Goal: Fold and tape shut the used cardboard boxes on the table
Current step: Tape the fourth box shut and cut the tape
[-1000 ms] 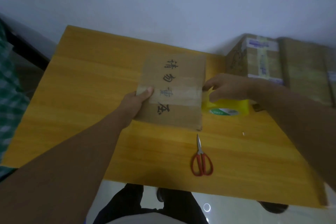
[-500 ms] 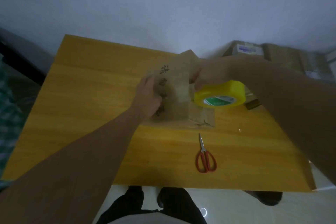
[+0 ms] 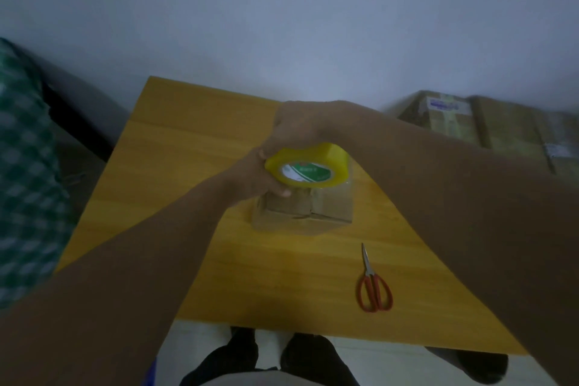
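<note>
The box (image 3: 302,211) stood near the middle of the surface (image 3: 188,141). Its near face showed two flaps folded shut and meeting at a seam, so we could not see what, if anything, lay inside. Our left hand (image 3: 257,175) gripped its upper left corner, with the thumb curled down onto the near face. Our right hand (image 3: 300,127) reached across from the right and was closed round the yellow tape (image 3: 308,166). It held the roll at the top of the box, with the core and its green label turned toward us. Whether the roll touched the cardboard we could not tell. The red-handled scissors (image 3: 374,285) lay closed on the surface, nearer us and to the right, apart from the box. At the far right stood other boxes (image 3: 454,122), sealed with tape and bearing labels. A green checked cloth (image 3: 25,172) showed at the left edge.
</note>
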